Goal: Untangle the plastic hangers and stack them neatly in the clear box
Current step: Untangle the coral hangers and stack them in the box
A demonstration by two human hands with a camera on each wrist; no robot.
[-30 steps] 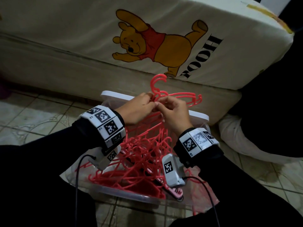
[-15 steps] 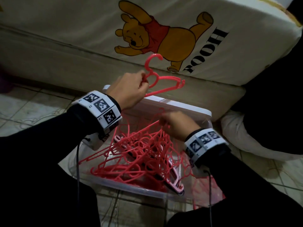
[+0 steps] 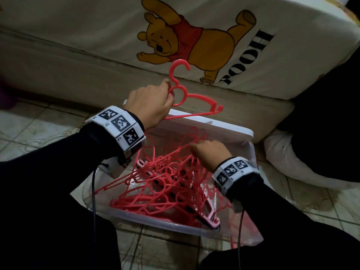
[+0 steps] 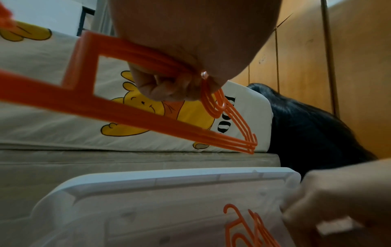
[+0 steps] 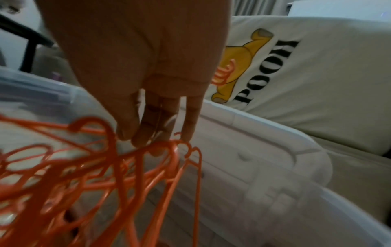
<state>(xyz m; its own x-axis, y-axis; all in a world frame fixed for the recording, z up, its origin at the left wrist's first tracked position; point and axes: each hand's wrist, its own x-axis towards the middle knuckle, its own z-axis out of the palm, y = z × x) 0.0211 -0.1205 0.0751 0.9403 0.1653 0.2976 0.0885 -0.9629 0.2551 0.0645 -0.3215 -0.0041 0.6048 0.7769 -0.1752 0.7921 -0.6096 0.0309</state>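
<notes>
1. The left hand (image 3: 150, 106) grips a few red hangers (image 3: 191, 98) above the clear box (image 3: 229, 129).
2. The right hand (image 3: 209, 154) pinches the tangled hangers (image 3: 165, 184) in the box.
3. The sheet (image 3: 292, 61) behind says "POOH".

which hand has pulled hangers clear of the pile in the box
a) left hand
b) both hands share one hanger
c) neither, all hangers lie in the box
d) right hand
a: the left hand grips the freed hangers near the hook, up above the clear box, while the right hand reaches down into the tangled pile.
</notes>
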